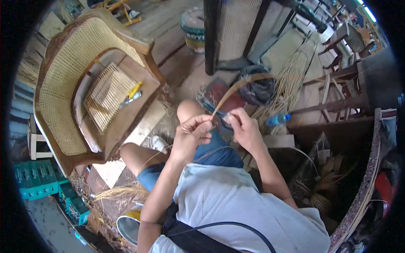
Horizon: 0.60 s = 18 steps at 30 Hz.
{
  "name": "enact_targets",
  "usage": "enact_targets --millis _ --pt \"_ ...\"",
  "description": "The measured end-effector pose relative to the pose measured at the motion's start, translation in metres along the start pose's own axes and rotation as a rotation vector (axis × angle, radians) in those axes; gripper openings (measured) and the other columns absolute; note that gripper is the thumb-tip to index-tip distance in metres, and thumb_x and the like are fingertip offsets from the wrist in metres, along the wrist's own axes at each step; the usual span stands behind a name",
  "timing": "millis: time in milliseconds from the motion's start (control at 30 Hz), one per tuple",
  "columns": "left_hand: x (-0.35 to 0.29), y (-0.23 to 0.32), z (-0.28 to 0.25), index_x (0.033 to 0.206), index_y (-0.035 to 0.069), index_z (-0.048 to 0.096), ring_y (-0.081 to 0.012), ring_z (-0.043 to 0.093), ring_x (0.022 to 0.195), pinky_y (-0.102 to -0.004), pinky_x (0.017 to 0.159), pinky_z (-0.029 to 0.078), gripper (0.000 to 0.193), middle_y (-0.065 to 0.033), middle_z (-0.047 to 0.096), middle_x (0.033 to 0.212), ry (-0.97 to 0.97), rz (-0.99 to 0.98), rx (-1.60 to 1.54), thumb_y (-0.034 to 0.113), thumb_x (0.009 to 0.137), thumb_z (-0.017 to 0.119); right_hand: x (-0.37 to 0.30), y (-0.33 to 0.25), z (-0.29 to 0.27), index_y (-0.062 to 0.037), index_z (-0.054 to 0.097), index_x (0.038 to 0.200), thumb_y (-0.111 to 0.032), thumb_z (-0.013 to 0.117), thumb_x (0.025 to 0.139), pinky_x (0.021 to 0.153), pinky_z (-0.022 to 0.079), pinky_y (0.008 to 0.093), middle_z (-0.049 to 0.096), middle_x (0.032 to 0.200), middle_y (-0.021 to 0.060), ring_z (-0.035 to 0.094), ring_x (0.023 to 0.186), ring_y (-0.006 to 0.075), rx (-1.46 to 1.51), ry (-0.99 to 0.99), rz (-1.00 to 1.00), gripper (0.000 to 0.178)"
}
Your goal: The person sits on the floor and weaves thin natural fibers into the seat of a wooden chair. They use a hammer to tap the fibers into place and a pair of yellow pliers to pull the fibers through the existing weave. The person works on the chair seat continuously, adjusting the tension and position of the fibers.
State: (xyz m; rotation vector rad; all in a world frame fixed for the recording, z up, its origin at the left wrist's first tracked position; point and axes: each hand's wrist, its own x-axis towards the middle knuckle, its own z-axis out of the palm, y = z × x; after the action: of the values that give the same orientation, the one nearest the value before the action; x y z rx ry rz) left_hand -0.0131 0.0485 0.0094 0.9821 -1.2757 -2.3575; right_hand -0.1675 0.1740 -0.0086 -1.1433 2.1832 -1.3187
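Observation:
Above my lap, my left hand [195,131] is closed in a pinch on the end of a brown cane strip [231,90]. From my fingers the strip arcs up and away to the right, where it blurs. Close beside it, my right hand [244,128] is closed round something dark and narrow near the pinched end. Fingers hide most of that dark thing, and I cannot make out its kind. A thin pale strand [211,152] curves across my blue shorts below the hands.
A wooden chair [154,46] with woven cane back stands left, a slatted cane panel and yellow-handled tool [134,93] on its seat. Ahead are a bucket [194,36], a dark-framed panel [236,33] and loose cane strands [291,71]. A water bottle [278,119] lies right; green boxes [36,179] sit left.

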Motion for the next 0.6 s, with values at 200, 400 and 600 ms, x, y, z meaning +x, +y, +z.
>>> enact_targets --millis 200,400,600 --pt "0.001 -0.020 -0.012 0.112 0.002 0.046 -0.0122 0.065 0.070 -0.0207 0.057 0.053 0.032 -0.0072 0.065 0.090 0.031 -0.052 -0.097 0.009 0.089 0.067 -0.012 -0.021 0.021 -0.0033 0.047 0.102 -0.014 0.050 0.099 0.046 0.050 0.0337 0.064 0.073 0.0136 0.065 0.054 0.0222 0.196 -0.145 0.061 0.011" --pt "-0.010 -0.022 -0.014 0.101 0.003 0.061 -0.0098 0.064 0.064 -0.0181 0.052 0.050 0.019 -0.0034 0.065 0.078 0.058 0.005 -0.034 0.004 0.085 0.070 -0.002 -0.026 0.025 -0.0026 0.046 0.100 -0.017 0.055 0.097 0.048 0.051 0.0346 0.064 0.072 0.0144 0.067 0.056 0.0235 0.168 -0.237 -0.017 0.017" --pt "-0.012 -0.023 -0.018 0.095 0.005 0.062 -0.0051 0.057 0.056 -0.0166 0.045 0.040 0.016 -0.0005 0.063 0.070 0.105 0.136 0.049 0.002 0.083 0.071 0.019 -0.042 0.013 0.0024 0.061 0.086 -0.036 0.044 0.100 0.049 0.050 0.0343 0.060 0.058 0.0094 0.063 0.050 0.0201 0.128 -0.717 0.309 0.045"
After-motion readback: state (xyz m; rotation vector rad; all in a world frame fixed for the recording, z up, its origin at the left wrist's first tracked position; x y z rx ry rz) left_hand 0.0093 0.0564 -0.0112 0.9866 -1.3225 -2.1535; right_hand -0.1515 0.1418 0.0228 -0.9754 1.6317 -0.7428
